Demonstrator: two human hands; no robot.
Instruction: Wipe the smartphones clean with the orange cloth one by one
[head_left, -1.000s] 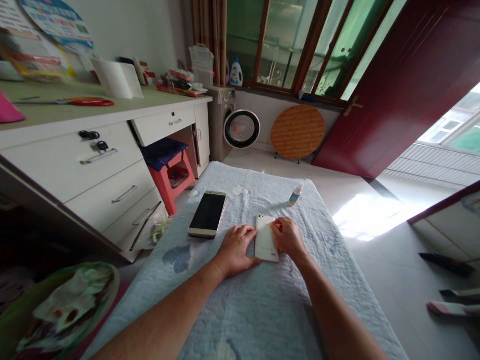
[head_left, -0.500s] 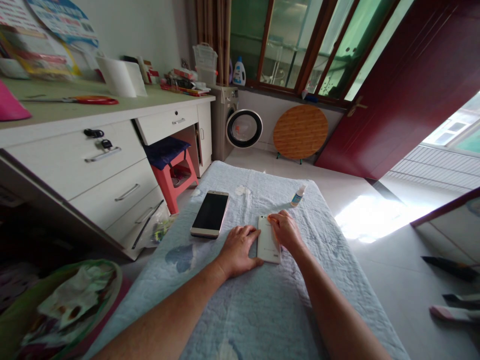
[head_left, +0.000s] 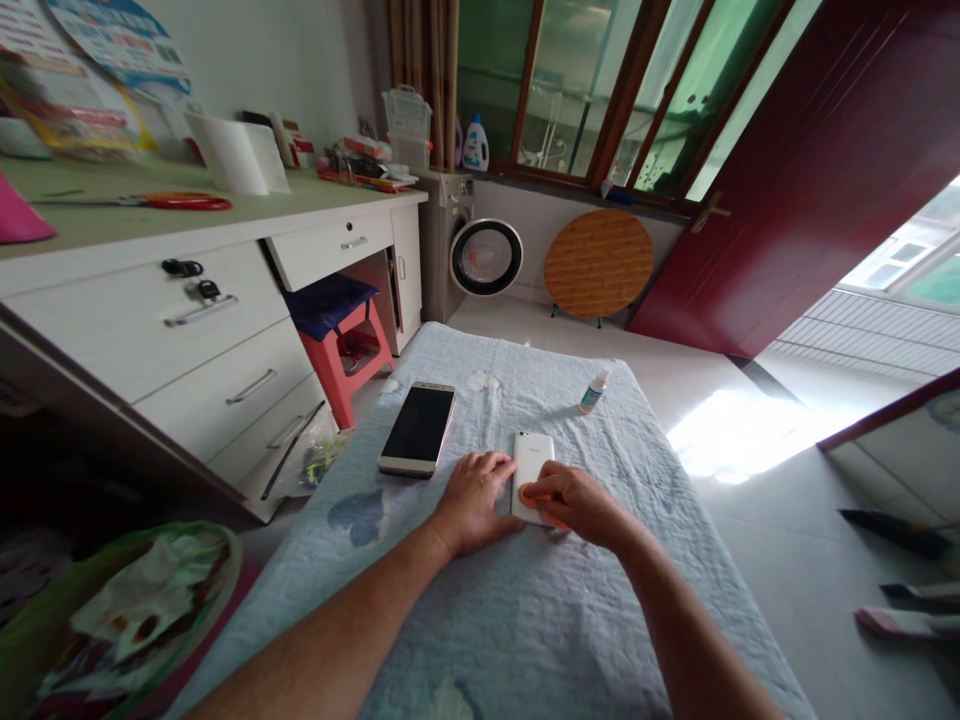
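Note:
A white phone [head_left: 532, 456] lies back up on the light blue quilted cloth [head_left: 525, 620]. My left hand [head_left: 474, 500] rests flat against the phone's left edge, fingers stretched out and touching it. My right hand [head_left: 570, 500] is pinched on a small orange pad [head_left: 529, 491] pressed onto the lower part of the white phone. A second phone [head_left: 417, 427] with a dark screen and gold rim lies face up to the left. A small spray bottle [head_left: 592, 392] lies farther back on the cloth.
White desk with drawers [head_left: 202, 330] stands at left, keys [head_left: 196, 285] in a lock, red scissors [head_left: 176, 201] on top. A red stool [head_left: 341, 345] sits under it. A green bin [head_left: 112, 620] with waste is lower left. Washing machine [head_left: 469, 250], round board [head_left: 598, 263] and red door [head_left: 795, 180] behind.
My right hand slid with the orange pad from the phone's upper end down to its lower part. My left hand stayed against the phone's left edge.

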